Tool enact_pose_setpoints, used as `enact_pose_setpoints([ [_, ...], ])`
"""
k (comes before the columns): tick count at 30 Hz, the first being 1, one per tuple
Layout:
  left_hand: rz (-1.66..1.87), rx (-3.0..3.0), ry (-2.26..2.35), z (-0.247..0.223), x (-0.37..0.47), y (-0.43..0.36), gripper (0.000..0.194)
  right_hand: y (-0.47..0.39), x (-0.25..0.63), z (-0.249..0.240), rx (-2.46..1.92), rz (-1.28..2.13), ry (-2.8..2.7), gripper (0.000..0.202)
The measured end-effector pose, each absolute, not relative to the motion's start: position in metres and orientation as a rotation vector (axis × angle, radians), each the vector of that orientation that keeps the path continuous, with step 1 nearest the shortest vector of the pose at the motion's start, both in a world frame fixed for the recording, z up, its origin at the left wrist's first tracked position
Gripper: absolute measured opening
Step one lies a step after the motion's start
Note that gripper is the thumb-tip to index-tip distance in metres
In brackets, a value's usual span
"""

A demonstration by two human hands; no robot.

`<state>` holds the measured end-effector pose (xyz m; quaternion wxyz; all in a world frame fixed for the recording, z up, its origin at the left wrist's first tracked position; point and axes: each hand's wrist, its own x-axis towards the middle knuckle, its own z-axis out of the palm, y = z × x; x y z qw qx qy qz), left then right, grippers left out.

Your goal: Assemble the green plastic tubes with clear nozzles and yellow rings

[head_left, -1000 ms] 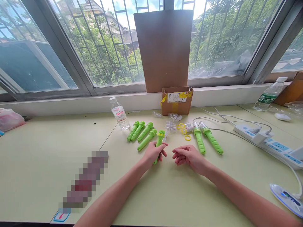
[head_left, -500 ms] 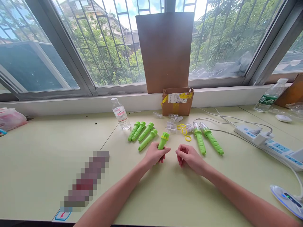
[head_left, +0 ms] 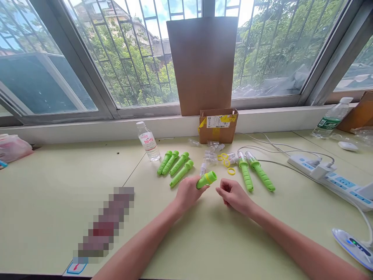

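My left hand (head_left: pixel 188 192) is closed round a green ribbed tube (head_left: pixel 207 179), whose threaded open end points right and carries a yellow ring. Close by on the right, my right hand (head_left: pixel 231 193) is curled with thumb against fingers; whatever it may hold is hidden. Several green tubes (head_left: pixel 182 173) lie left of the held one. Two green tubes with clear tops (head_left: pixel 246 171) lie to the right. Beyond my hands are yellow rings (head_left: pixel 231 171) and several clear plastic caps (head_left: pixel 210 157), one of them (head_left: pixel 203 168) just behind the held tube.
A small cardboard box (head_left: pixel 217 134) stands at the back by the window sill. A water bottle (head_left: pixel 149 142) is left of it, another (head_left: pixel 332 118) at the far right. Cables run to a white power strip (head_left: pixel 335 179). A white device (head_left: pixel 354 247) lies at the front right.
The green tube in my left hand has tipped from nearly upright to pointing right. A clear cap behind it now shows. My right hand has turned slightly, its fingers still curled.
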<state>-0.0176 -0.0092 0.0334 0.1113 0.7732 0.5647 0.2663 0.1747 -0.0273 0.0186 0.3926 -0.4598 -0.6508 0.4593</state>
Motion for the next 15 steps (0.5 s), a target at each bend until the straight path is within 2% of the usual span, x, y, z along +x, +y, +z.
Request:
enact_pose_setpoints([
  [3, 0.837, 2.242, 1.733, 0.0356, -0.0179, -0.0098, 0.032, -0.0267, 0.1759, 0.0191, -1.135, 1.219, -1.611, 0.012],
  [7, 0.849, 2.175, 1.832, 0.0367, -0.0192, -0.0083, 0.019, -0.0262, 0.1769, 0.0232, -1.13, 1.337, -1.521, 0.047],
  [10, 0.815, 2.142, 1.843, 0.0376, -0.0198, -0.0071, 0.016, -0.0239, 0.178, 0.0255, -1.137, 1.419, -1.427, 0.055],
  [15, 0.738, 2.15, 1.873, 0.038, -0.0202, -0.0062, 0.027, -0.0203, 0.1807, 0.027, -1.134, 1.479, -1.295, 0.056],
])
